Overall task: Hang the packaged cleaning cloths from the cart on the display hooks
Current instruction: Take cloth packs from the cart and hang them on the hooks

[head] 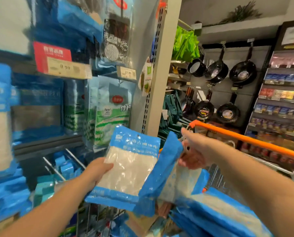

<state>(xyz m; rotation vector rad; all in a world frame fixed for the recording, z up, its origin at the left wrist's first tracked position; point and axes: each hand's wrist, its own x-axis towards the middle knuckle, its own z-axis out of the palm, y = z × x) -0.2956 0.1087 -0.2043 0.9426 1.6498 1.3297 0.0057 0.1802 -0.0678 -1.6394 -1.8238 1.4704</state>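
My left hand (pixel 98 171) grips one pack of cloths (pixel 129 165) by its left edge, thumb on the front, holding it upright between the cart and the display. The punched hole near its top is not on any hook yet. My right hand (pixel 192 151) has its fingers curled round the blue top of a second pack (pixel 166 165), just right of the first and partly behind it, lifted above the heap.

Below and to the right of my hands, more packs (pixel 219 218) lie piled in the cart (pixel 245 137), so I judge most of the work is still ahead. Beyond and to the left of my left hand, bare hooks (pixel 57 168) stick out from the display, with a few blue packs already hanging around them, though that part is blurred. I would say this is mid-task: two packs in hand, neither hung, a good stack waiting.
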